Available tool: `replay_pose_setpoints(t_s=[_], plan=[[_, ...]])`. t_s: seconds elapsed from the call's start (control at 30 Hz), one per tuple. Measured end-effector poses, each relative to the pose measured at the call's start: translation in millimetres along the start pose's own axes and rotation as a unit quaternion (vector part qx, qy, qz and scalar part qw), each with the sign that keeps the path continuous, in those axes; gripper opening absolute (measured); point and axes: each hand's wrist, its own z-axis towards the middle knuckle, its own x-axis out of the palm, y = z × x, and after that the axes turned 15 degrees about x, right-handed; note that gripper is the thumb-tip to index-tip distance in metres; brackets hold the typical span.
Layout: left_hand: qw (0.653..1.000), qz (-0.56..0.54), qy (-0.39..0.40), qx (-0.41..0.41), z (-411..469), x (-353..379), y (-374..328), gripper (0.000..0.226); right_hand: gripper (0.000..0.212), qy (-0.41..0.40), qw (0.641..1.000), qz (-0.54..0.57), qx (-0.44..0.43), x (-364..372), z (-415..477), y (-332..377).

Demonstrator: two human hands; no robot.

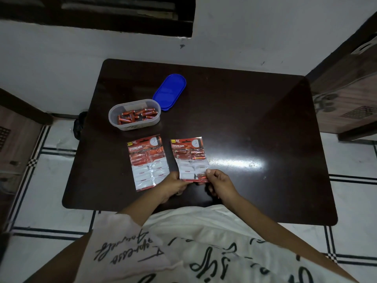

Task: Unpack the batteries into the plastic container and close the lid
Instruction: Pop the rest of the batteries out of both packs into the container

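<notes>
Far left on the dark brown glossy table [255,129] stands a translucent oval plastic container [114,121], uncovered. Inside it lies a loose heap of red cylindrical batteries [138,115].

Just nearer the person, the left blister card [148,162], red printed cardboard under clear plastic, lies flat on the table. Its upper pockets show red; its lower pockets appear white.

Behind and right of the container, the blue oval plastic lid [169,91] lies flat on the table, close beside the container's far end. Whether they touch cannot be told.

The left hand [176,183] grips the lower left edge of the right blister card [190,158], a matching red card, with its fingers curled beneath. This card is tilted, its lower end raised. Batteries fill its upper pockets, and one red packed battery [201,177] sits in the bottom row.

The right hand [219,181] pinches the card's lower right corner at that battery, thumb on top, fingers curled underneath.
</notes>
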Motion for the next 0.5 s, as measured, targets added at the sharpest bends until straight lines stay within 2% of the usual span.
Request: replay_pose_setpoints(t_s=[0.23, 0.33, 0.5], plan=[[0.999, 0.004, 0.033, 0.011, 2.0, -3.8, 3.0, 0.033, 0.024, -0.013, 1.000, -0.002, 0.004, -0.3, 4.6, -2.5], [0.996, 0.045, 0.049, 0.056, -0.4, -4.1, -1.6, 0.043, 0.024, -0.017, 1.000, 0.003, 0.006, 0.2, 7.4, -2.6], [0.991, 0.050, 0.013, 0.127, -0.7, -2.0, 1.1, 0.053, 0.022, -0.027, 1.000, -0.003, 0.003, -0.1, 10.3, -2.5]])
